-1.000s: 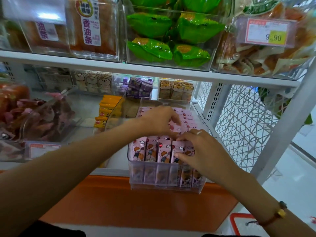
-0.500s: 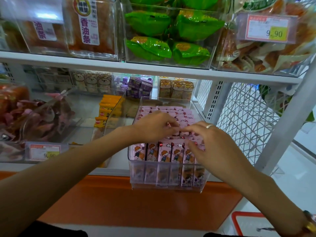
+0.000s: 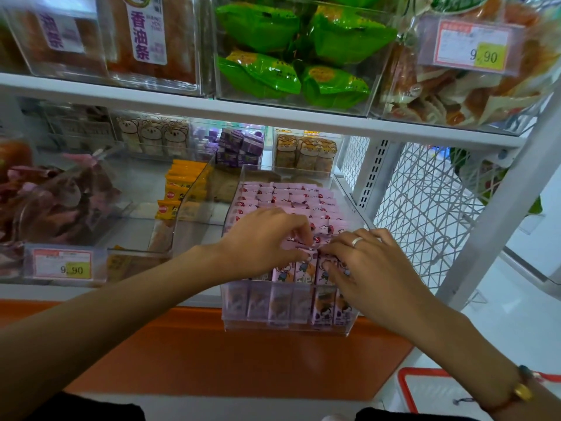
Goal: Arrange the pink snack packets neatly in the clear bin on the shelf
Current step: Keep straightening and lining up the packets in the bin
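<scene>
A clear bin stands on the lower shelf, pulled a little past its front edge. Several pink snack packets with cartoon figures stand upright in rows inside it. My left hand lies over the near rows, its curled fingers and thumb pinching the top of a pink packet. My right hand reaches in from the right, a ring on one finger, fingertips curled on the tops of the front-row packets beside the left hand. The hands hide most of the front rows.
A second clear bin with yellow packets stands to the left, then a bin of dark pink snacks with a 9.90 price tag. Green packets fill a bin on the upper shelf. White wire mesh closes the right side. A red basket rim shows bottom right.
Both hands have shifted slightly within the bin. The right hand moved from the front row's edge up toward the left hand, and their fingertips now meet over the near rows.
</scene>
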`<control>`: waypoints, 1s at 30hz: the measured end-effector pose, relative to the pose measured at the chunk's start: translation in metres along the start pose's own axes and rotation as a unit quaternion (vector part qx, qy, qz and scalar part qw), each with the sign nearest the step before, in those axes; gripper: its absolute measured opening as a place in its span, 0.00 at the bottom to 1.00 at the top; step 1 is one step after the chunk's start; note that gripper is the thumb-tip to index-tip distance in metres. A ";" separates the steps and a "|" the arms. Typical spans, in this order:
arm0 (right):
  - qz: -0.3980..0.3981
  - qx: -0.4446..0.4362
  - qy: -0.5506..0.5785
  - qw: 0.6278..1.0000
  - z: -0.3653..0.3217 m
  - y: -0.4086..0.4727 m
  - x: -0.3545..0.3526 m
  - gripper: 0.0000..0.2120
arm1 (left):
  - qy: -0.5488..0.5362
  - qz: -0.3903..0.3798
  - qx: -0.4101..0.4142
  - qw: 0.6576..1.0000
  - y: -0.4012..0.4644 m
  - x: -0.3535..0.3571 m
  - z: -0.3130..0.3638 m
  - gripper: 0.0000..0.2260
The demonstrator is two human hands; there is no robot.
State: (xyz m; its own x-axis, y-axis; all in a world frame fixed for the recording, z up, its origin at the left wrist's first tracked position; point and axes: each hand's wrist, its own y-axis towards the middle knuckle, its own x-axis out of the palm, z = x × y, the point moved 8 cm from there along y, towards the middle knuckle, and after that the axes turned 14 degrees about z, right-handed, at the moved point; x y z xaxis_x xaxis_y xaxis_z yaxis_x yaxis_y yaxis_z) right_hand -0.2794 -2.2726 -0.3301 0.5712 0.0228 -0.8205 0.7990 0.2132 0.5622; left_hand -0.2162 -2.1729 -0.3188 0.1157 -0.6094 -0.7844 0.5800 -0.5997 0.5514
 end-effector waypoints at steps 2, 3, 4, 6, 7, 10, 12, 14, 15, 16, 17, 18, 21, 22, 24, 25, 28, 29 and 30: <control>-0.002 0.005 0.009 1.000 0.001 0.001 -0.002 0.15 | -0.037 0.019 -0.013 0.999 0.001 -0.009 0.003 0.09; -0.001 0.006 0.010 1.000 0.001 0.002 -0.003 0.14 | -0.068 0.045 -0.027 0.996 0.003 -0.016 0.005 0.09; 0.002 0.005 0.008 1.000 0.000 0.003 -0.003 0.14 | -0.102 0.083 -0.042 0.990 0.004 -0.026 0.006 0.10; 0.027 0.016 0.027 0.999 0.000 0.006 -0.007 0.15 | -0.169 0.168 -0.069 0.969 0.005 -0.048 0.006 0.13; 0.050 0.041 0.064 0.996 0.001 0.008 -0.012 0.17 | -0.201 0.204 -0.074 0.955 0.005 -0.060 0.007 0.13; 0.105 0.172 0.287 0.937 0.006 0.013 -0.022 0.29 | -0.266 0.274 -0.057 0.923 -0.001 -0.087 0.015 0.13; 0.092 0.224 0.397 0.886 0.000 0.016 -0.019 0.35 | -0.289 0.293 -0.049 0.910 -0.007 -0.097 0.018 0.12; 0.076 0.222 0.449 0.862 -0.010 0.020 -0.016 0.30 | -0.312 0.300 -0.060 0.899 -0.014 -0.096 0.017 0.11; 0.074 0.221 0.469 0.852 -0.014 0.022 -0.015 0.25 | -0.323 0.302 -0.072 0.894 -0.019 -0.093 0.015 0.11; 0.068 0.230 0.488 0.839 -0.017 0.022 -0.011 0.23 | -0.332 0.301 -0.089 0.890 -0.024 -0.088 0.011 0.12; 0.055 0.249 0.508 0.823 -0.018 0.022 -0.005 0.22 | -0.339 0.295 -0.108 0.887 -0.029 -0.081 0.006 0.13; 0.036 0.275 0.528 0.803 -0.018 0.020 0.003 0.23 | -0.345 0.282 -0.128 0.886 -0.034 -0.073 0.003 0.14; -0.009 0.352 0.578 0.736 -0.016 0.013 0.023 0.21 | -0.343 0.230 -0.170 0.895 -0.046 -0.049 -0.006 0.18; -0.012 0.365 0.592 0.718 -0.015 0.012 0.026 0.19 | -0.342 0.216 -0.176 0.897 -0.048 -0.045 -0.007 0.18; -0.011 0.379 0.612 0.694 -0.013 0.011 0.027 0.18 | -0.345 0.189 -0.178 0.902 -0.049 -0.039 -0.006 0.16; -0.010 0.381 0.614 0.692 -0.013 0.010 0.027 0.18 | -0.338 0.179 -0.174 0.907 -0.050 -0.038 -0.004 0.16; -0.008 0.376 0.596 0.710 -0.012 0.009 0.024 0.18 | -0.281 0.179 -0.154 0.930 -0.051 -0.036 0.004 0.19; -0.008 0.376 0.593 0.711 -0.012 0.008 0.024 0.19 | -0.268 0.188 -0.151 0.933 -0.052 -0.038 0.006 0.20; -0.006 0.376 0.599 0.707 -0.012 0.008 0.024 0.20 | -0.261 0.202 -0.148 0.932 -0.052 -0.040 0.007 0.20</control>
State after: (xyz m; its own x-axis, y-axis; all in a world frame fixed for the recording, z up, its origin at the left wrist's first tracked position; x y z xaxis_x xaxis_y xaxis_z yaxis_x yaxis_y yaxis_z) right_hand -0.2619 -2.2586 -0.3467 0.3551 0.9321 -0.0710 0.9335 -0.3495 0.0806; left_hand -0.2571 -2.1213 -0.3143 0.0094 -0.9701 -0.2426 0.7802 -0.1447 0.6086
